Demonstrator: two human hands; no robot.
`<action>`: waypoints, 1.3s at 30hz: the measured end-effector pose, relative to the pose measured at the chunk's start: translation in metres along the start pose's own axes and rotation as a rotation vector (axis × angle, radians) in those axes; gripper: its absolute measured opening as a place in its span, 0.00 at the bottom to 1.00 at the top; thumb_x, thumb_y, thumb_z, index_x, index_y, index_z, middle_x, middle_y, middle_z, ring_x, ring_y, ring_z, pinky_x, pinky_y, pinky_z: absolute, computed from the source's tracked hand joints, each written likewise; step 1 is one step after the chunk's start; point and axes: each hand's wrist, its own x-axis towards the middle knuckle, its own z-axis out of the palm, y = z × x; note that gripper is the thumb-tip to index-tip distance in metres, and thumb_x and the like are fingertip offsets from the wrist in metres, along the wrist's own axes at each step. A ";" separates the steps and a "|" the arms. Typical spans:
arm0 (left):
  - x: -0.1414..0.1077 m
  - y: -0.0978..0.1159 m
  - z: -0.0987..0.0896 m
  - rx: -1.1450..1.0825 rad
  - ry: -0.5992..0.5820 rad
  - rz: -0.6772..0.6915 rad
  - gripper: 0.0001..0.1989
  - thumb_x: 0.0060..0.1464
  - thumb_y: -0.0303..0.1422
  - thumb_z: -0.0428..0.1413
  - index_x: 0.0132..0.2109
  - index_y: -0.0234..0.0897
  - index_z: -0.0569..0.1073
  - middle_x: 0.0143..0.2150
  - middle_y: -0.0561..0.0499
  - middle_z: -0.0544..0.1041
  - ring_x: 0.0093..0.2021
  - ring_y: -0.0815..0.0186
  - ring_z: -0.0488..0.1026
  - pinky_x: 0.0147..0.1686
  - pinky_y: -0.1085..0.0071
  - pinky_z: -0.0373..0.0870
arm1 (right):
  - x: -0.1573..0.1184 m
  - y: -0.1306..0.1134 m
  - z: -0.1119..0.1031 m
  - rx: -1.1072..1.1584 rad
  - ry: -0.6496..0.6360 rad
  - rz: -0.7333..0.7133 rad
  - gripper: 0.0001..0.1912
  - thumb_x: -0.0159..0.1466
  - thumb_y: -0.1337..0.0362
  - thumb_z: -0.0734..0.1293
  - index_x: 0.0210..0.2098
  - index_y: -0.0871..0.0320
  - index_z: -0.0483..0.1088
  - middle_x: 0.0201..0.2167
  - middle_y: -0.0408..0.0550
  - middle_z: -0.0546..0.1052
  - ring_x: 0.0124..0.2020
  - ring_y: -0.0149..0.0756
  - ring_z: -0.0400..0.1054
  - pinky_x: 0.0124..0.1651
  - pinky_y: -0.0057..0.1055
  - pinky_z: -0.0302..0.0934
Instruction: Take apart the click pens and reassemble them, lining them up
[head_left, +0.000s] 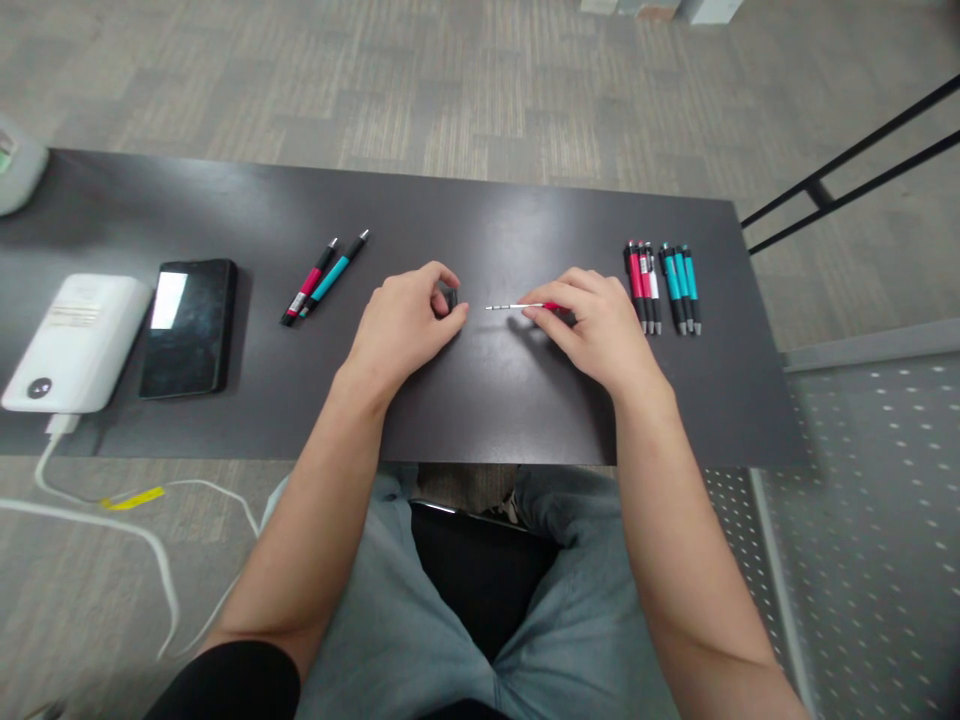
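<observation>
Over the middle of the dark tabletop [495, 410], my left hand [397, 325] is curled, its thumb and fingers closed on a small black pen part [451, 298]. Facing it, my right hand [596, 325] pinches a red pen barrel [553, 307]. A thin pale refill [504, 307] with dark bands sticks out of the barrel toward my left hand. The refill and the black part are apart. Most of the barrel is hidden by my right fingers.
Red and blue pens [325, 280] lie left of my hands. Several red pens [643, 285] and blue pens [679, 288] are lined up at the right. Farther left are a black phone [187, 330] and a white power bank [79, 340] with a white cable [64, 425].
</observation>
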 end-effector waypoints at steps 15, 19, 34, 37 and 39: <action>0.005 0.023 -0.013 -0.177 -0.129 0.176 0.05 0.71 0.40 0.75 0.42 0.49 0.93 0.41 0.47 0.88 0.40 0.52 0.77 0.47 0.55 0.73 | 0.000 -0.011 0.006 -0.022 0.056 0.009 0.12 0.87 0.50 0.74 0.53 0.42 0.91 0.50 0.53 0.89 0.54 0.58 0.78 0.61 0.55 0.66; 0.007 0.015 -0.018 -0.182 -0.063 0.151 0.04 0.69 0.37 0.75 0.41 0.49 0.92 0.42 0.47 0.88 0.41 0.51 0.78 0.49 0.53 0.76 | -0.001 0.000 0.004 -0.029 0.119 0.054 0.12 0.86 0.51 0.73 0.52 0.44 0.90 0.49 0.53 0.89 0.52 0.58 0.79 0.61 0.55 0.66; 0.002 0.016 -0.004 0.151 -0.169 0.209 0.03 0.65 0.32 0.71 0.43 0.48 0.90 0.42 0.46 0.90 0.47 0.45 0.83 0.51 0.51 0.69 | 0.001 0.002 -0.003 0.104 0.244 0.089 0.15 0.84 0.52 0.73 0.49 0.52 0.91 0.42 0.52 0.87 0.41 0.47 0.76 0.50 0.46 0.67; 0.002 0.023 -0.008 0.244 -0.254 0.210 0.06 0.70 0.34 0.68 0.48 0.47 0.92 0.46 0.44 0.92 0.52 0.43 0.86 0.54 0.50 0.71 | 0.001 0.002 -0.001 0.073 0.220 0.088 0.15 0.83 0.53 0.73 0.50 0.52 0.92 0.42 0.52 0.87 0.41 0.48 0.77 0.49 0.45 0.66; 0.003 0.027 -0.012 0.297 -0.309 0.207 0.09 0.74 0.35 0.66 0.52 0.46 0.93 0.48 0.44 0.93 0.54 0.43 0.87 0.56 0.50 0.71 | 0.001 0.003 -0.001 0.053 0.217 0.090 0.14 0.83 0.53 0.73 0.50 0.51 0.91 0.41 0.52 0.87 0.41 0.48 0.78 0.49 0.45 0.66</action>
